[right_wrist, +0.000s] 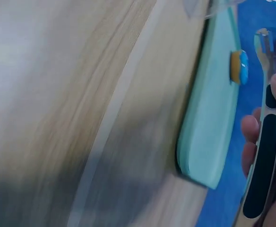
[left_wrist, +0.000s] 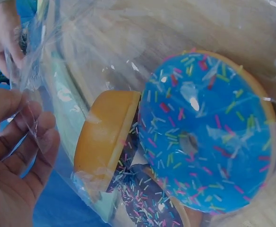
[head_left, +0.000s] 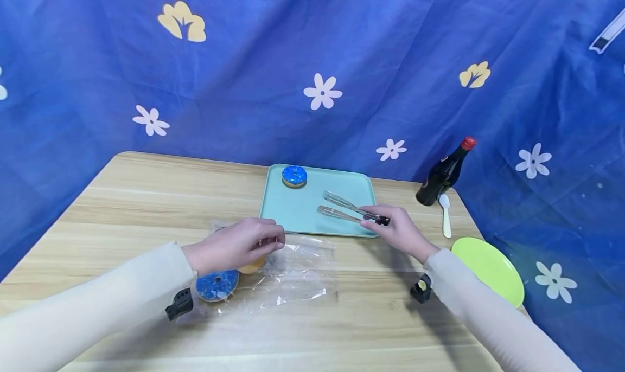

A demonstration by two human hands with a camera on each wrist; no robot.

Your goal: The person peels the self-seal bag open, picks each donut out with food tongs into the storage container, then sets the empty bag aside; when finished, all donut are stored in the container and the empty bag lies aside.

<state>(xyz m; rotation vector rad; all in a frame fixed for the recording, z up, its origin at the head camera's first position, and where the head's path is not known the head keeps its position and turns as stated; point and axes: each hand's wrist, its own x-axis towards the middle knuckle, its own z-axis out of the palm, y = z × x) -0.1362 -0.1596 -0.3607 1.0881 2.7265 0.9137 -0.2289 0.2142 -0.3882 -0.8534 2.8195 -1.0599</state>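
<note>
My left hand pinches the edge of a clear plastic bag lying on the table. Inside the bag, the left wrist view shows a blue donut with colored sprinkles, a donut on its side with its tan base showing, and a dark sprinkled donut. My right hand holds metal tongs with dark grip panels above the right part of a mint-green tray. The tongs' arms are spread, with nothing between their tips. Another blue donut sits at the tray's back left.
A dark bottle with a red cap stands at the table's back right corner. Beside it lies a white spoon. A lime-green plate is at the right edge. Behind the wooden table hangs a blue flowered cloth.
</note>
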